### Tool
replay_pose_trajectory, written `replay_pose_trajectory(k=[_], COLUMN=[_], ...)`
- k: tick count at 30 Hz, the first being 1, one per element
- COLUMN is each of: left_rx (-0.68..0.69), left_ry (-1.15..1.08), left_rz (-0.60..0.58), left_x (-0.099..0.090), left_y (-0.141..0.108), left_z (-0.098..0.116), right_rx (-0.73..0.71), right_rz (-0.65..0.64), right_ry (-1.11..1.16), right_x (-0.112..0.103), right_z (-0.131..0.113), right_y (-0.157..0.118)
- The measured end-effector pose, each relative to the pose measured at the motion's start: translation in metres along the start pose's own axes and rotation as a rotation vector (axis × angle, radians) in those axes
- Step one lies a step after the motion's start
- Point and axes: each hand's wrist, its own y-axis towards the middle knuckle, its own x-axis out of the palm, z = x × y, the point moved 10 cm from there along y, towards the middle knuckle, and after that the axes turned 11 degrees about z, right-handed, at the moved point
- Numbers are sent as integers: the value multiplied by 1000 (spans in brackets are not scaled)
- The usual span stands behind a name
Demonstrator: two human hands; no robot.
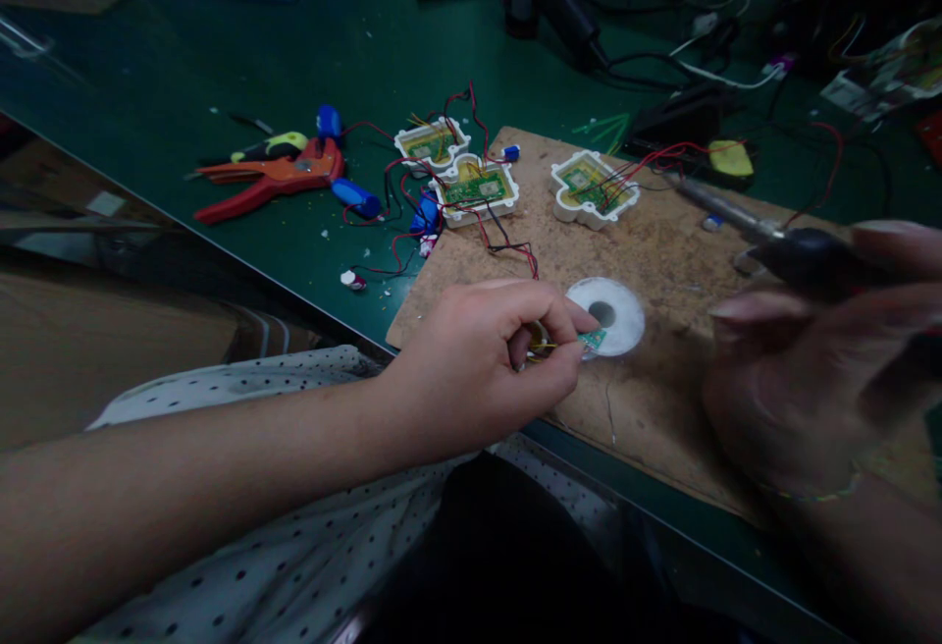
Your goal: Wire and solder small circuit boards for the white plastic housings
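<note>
Pinches a small green circuit board (592, 339) between thumb and forefinger of the left hand (490, 359), with no gap around its edge. Holds it in front of a white spool (625, 315), over the rim near 7 o'clock; cannot tell about contact between board and spool. Has thin yellow wires (543, 347) close by the same fingers, at 9 o'clock from the small green circuit board.

Grips a soldering iron (791, 253) by its dark handle in the right hand (810, 379), at 3 o'clock from the spool, with blurred fingers curled around it. Points the metal shaft toward 10 o'clock, well apart from the circuit board.

Works above a brown board (654, 428) on a green table (183, 75). Has a thin grey wire (610, 408) at 6 o'clock from the spool. Shows, at 12 o'clock, a white housing (596, 189) with red and black leads running toward 2 o'clock; at 10 to 11 o'clock, 2 more white housings (478, 190), near blue cylinders (357, 198). Has red-handled pliers (301, 173) farther off at 10 o'clock, and a yellow pad (731, 159) at 1 o'clock.
</note>
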Motion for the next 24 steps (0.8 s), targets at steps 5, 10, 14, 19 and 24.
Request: replay_pose_trajectory(k=[5,10,14,19,24], left_rx=[14,25,48,103,133], left_ry=[16,33,20,23,125], left_rz=[-6,-13,-17,-53,-34], left_x=[0,0,0,1,-6], left_y=[0,0,-1,-6,-11], left_z=[2,2,3,8,6], right_rx=[-147,15,106,146,145], right_rz=[-261,-413,-468,-474,-456], right_ry=[14,-18,17,22,50], right_x=[29,43,47,46,46], right_z=[-13,1,8,13,11], right_y=[-12,-22,-26,-27,-27])
